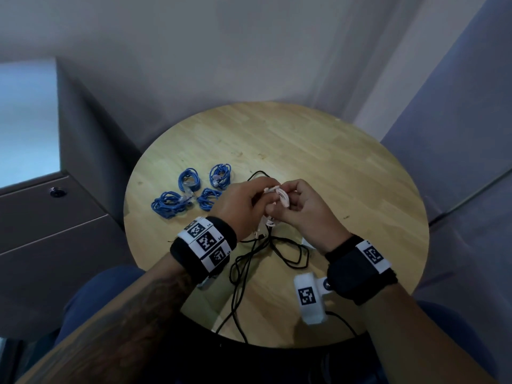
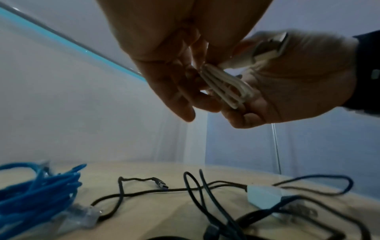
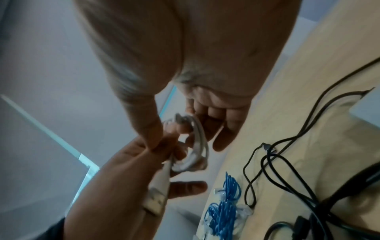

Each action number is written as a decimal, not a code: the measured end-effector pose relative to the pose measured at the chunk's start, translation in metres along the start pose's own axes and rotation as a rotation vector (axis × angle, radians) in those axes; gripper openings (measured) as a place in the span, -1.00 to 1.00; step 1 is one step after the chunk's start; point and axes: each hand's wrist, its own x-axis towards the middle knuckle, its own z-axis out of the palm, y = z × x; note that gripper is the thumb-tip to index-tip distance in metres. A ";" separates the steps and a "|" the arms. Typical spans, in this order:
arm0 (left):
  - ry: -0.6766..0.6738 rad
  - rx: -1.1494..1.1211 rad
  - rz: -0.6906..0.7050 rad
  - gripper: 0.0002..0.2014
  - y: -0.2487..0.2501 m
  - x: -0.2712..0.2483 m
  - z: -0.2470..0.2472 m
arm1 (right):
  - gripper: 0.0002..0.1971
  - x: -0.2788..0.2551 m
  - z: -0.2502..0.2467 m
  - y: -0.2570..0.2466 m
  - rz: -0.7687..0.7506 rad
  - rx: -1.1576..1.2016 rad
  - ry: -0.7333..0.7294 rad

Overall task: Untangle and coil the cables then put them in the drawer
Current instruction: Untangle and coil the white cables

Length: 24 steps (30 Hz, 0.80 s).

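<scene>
Nearest, loose black cables [image 1: 250,261] lie tangled on the round wooden tabletop [image 1: 318,151]. Above them a thin white USB cable [image 1: 281,198], folded into short loops, is pinched between the left hand [image 1: 243,206] and the right hand [image 1: 302,209]; the loops should be kept even and the loose end wrapped snugly. Beyond, four coiled blue cables [image 1: 191,192] are laid together; the grey drawer cabinet [image 1: 52,217] is shut.

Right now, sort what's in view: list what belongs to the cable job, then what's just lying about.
Part of the job:
- white cable, held by left hand and right hand
- four blue cable coils, already coiled
- black cables, still loose on the table
- drawer cabinet, drawers shut

Just lying about:
- small white block among the black cables
</scene>
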 end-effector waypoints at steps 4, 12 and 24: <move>0.011 -0.088 -0.157 -0.90 -0.005 0.002 -0.003 | -0.82 0.000 0.003 -0.007 -0.119 -0.160 0.133; -0.193 -0.123 -0.170 -0.94 -0.006 0.008 -0.035 | -0.92 0.008 0.003 -0.009 -0.092 0.017 0.080; 0.076 0.013 -0.505 -0.94 -0.096 0.003 -0.100 | -0.77 0.063 -0.006 0.043 0.009 -0.685 0.075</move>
